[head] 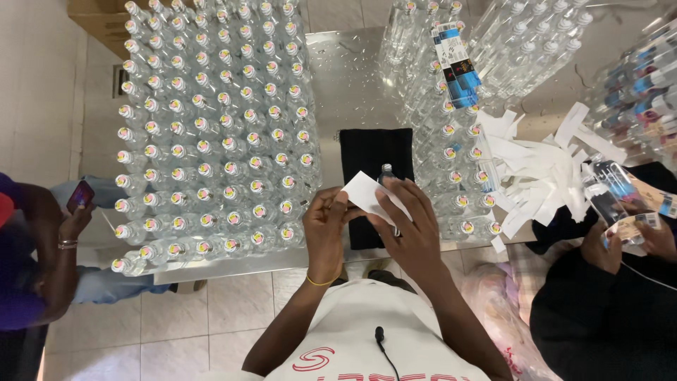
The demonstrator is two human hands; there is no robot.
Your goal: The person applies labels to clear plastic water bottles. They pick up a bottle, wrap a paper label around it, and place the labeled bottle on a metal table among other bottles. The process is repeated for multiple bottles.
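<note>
While one clear bottle (pixel 387 174) lies on the black cloth (pixel 376 156) at worktop (pixel 338 77) centre, the right hand (pixel 412 229) clasps it and the left hand's (pixel 326 229) fingers pinch one white label (pixel 370 195). Left stand about seventy capped bottles (pixel 211 141).

White rectangular label (pixel 368 195) held btwn left hand (pixel 326 227) & right hand (pixel 412 227), over black cloth. Stack of blue/black/white labels (pixel 457 65) atop bottles, upper centre-right. Heap of white backing strips (pixel 546 173) at right. Co-worker's bottle, far right, wears a blue-and-tan label (pixel 638 189). Phone w/ red screen (pixel 80 195) at left.
</note>
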